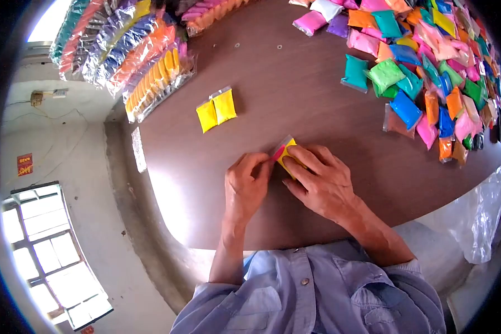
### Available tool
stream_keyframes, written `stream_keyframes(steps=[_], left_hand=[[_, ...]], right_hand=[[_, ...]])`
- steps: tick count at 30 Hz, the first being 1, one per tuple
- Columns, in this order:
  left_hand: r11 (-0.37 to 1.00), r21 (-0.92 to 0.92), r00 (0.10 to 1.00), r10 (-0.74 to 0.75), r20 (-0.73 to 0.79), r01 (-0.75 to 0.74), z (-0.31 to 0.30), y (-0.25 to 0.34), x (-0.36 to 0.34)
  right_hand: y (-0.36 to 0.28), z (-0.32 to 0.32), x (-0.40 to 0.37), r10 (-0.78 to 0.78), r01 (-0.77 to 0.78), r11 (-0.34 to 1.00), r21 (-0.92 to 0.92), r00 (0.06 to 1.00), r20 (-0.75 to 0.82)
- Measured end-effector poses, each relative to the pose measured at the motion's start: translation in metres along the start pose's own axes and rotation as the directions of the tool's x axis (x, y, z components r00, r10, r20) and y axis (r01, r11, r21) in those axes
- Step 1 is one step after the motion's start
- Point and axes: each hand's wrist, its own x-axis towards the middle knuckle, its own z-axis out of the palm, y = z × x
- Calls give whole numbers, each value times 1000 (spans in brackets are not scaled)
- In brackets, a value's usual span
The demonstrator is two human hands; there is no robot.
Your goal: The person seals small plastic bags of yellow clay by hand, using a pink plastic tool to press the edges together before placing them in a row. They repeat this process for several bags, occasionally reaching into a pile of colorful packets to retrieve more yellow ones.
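Observation:
A small yellow packet (289, 149) with a clear end sits over the brown table under the fingers of my right hand (324, 181), which are closed around it. Its lower part is hidden by those fingers. Along the packet's left side shows a narrow pink piece (278, 153). The thumb and forefinger of my left hand (245, 181) pinch together at the lower end of that piece. Farther up the table, two yellow packets (217, 109) lie side by side, their edges touching.
A big heap of packets in many colours (423, 72) covers the right side of the brown table (206, 156). Clear bags filled with rows of packets (150, 78) are stacked at the upper left. Clear plastic sheeting (479, 217) hangs off the right edge.

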Motion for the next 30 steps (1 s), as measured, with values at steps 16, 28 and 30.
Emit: stream_keyframes(steps=[16, 28, 30], left_hand=[[996, 15, 995, 85, 60, -86, 12, 8, 28], [1000, -30, 999, 11, 36, -10, 3, 11, 46], [997, -71, 998, -37, 53, 41, 0, 18, 30]], right_hand=[[1, 4, -3, -7, 6, 1000, -30, 999, -32], [-1, -2, -3, 12, -12, 1000, 5, 1000, 5], [0, -3, -3, 19, -19, 1000, 16, 1000, 3]])
